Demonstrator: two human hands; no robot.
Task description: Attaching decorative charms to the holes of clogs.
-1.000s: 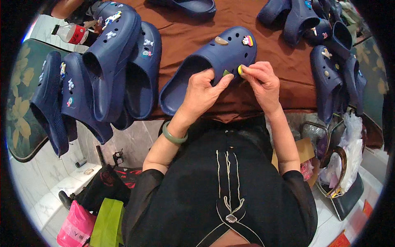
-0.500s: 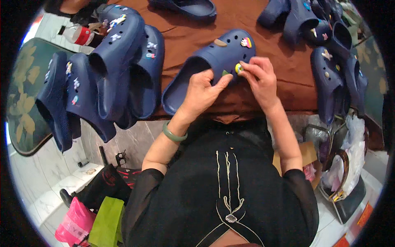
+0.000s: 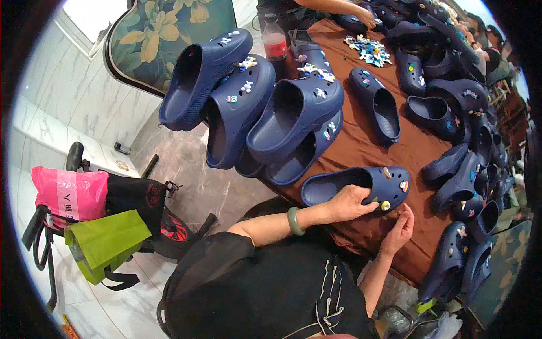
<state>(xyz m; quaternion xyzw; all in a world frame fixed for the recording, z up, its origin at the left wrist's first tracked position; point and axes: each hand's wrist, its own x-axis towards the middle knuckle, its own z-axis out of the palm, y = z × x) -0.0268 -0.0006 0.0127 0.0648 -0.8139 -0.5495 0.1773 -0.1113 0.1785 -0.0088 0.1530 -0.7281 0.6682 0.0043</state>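
A navy blue clog (image 3: 339,179) lies on the brown cloth before me, toe to the right. My left hand (image 3: 353,204) grips its near side, thumb over the edge of the opening. On the clog's upper sit a tan oval charm (image 3: 387,173), a rainbow-coloured charm (image 3: 404,185) and a round yellow-green charm (image 3: 385,206). A small green piece shows by my left fingertips. My right hand (image 3: 398,229) is just off the toe, its fingers loosely extended with nothing visible in them.
Stacked clogs with charms (image 3: 293,107) stand at the left table edge; many more clogs (image 3: 451,101) crowd the right. Loose charms (image 3: 368,51) are heaped at the far end, near another person's hand (image 3: 364,17). A bottle (image 3: 274,39) stands behind the left stack.
My right hand has let go of the round yellow-green charm, now on the clog, and drawn away. The view has swung left. My left hand still holds the clog.
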